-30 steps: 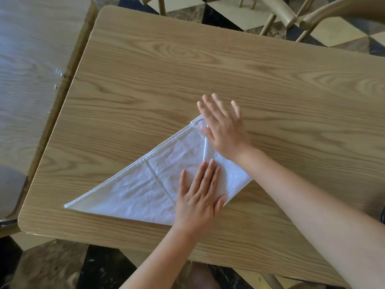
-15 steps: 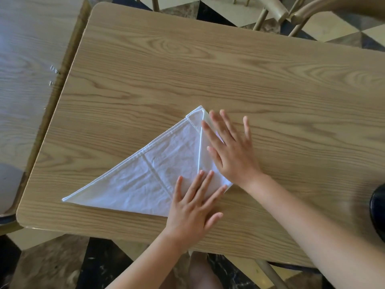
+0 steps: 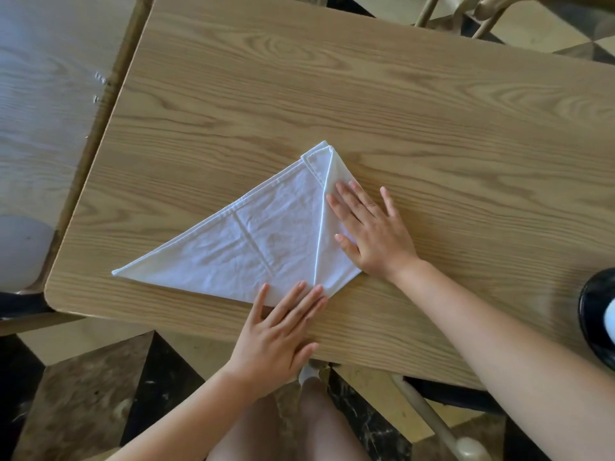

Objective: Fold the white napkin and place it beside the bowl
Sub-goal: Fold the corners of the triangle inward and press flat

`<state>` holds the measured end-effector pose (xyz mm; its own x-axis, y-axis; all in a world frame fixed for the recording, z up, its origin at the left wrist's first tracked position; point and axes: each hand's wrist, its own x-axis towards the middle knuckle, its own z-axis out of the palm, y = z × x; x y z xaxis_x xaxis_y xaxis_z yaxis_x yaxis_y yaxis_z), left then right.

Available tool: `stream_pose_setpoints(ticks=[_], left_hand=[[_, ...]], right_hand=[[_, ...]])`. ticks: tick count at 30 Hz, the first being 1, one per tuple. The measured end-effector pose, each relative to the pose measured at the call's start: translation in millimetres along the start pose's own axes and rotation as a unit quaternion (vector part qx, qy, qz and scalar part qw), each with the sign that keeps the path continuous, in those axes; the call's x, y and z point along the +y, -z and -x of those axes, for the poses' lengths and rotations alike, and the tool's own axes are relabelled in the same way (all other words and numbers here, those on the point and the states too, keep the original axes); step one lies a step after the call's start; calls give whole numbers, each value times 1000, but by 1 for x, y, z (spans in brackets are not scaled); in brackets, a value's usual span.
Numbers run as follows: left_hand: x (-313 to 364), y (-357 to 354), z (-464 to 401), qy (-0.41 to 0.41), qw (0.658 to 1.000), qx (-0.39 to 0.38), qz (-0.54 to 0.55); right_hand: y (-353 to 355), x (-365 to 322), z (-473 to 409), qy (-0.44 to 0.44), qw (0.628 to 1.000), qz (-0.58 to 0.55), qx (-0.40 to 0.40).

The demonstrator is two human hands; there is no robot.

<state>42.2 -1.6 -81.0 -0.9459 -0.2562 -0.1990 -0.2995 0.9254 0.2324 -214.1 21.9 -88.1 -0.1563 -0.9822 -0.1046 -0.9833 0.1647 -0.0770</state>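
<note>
The white napkin [image 3: 266, 241] lies flat on the wooden table [image 3: 399, 128] as a triangle, its right corner folded over into a narrow flap. My right hand [image 3: 372, 231] rests flat on that flap, fingers spread, pressing the right edge. My left hand [image 3: 283, 331] lies flat at the napkin's near corner, fingertips on the cloth, palm on the table. A dark bowl [image 3: 597, 314] shows partly at the right edge of the view, well apart from the napkin.
A second wooden table [image 3: 50, 111] stands close on the left. Chair frames [image 3: 472, 15] sit beyond the far edge. The table's near edge runs just under my left hand, with tiled floor [image 3: 83, 394] below.
My right hand slid down the folded flap from the top corner toward the right edge. My left hand drew back toward the near corner. The bowl came into view at the right.
</note>
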Motion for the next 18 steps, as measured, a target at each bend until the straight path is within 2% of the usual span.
stream_pose_setpoints(ticks=[6, 7, 9, 11, 13, 15, 18], left_hand=[[3, 2, 2, 20, 999, -11, 25], [2, 4, 3, 45, 998, 0, 35], [-7, 11, 5, 154, 986, 37, 57], [-27, 21, 10, 290, 949, 86, 93], [-51, 30, 17, 383, 908, 103, 134], [-73, 37, 24, 420, 892, 92, 142], [-99, 42, 35, 440, 888, 74, 111]], right_hand=[[3, -11, 4, -30, 999, 29, 11], [5, -19, 6, -37, 999, 24, 25], [7, -42, 9, -35, 998, 0, 44], [8, -71, 8, -19, 999, -19, 48], [5, -101, 2, 0, 999, -36, 38], [0, -127, -7, 11, 998, -48, 26], [-8, -155, -19, 8, 998, -55, 5]])
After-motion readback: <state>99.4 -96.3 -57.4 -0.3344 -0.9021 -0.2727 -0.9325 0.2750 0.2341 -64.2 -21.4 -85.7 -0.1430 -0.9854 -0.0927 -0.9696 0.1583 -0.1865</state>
